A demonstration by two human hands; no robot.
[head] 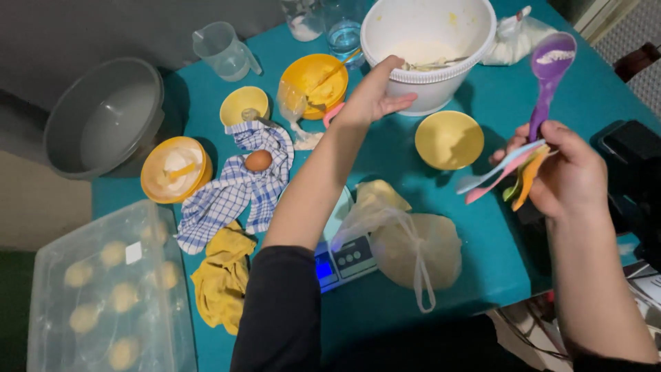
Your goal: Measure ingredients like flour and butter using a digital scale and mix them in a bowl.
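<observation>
On the teal table (441, 289) — three yellow bowls (449, 140), one egg (258, 160).

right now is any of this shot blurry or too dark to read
Head view: mostly sharp and evenly lit on the teal table; the left hand at the white bowl is slightly motion-softened; the purple spoon in the right hand is clear; the lower edge and far right fall into dark shadow.

Table (447, 275): teal. Bowl (427, 48) at far edge: white. Spoon (547, 76) right of bowl: purple. Cloth (237, 186) left of bowl: blue-white check, brown egg (258, 160) on it. Rag (222, 275) below cloth: yellow. Small bowl (449, 140) near white bowl: yellow.
</observation>
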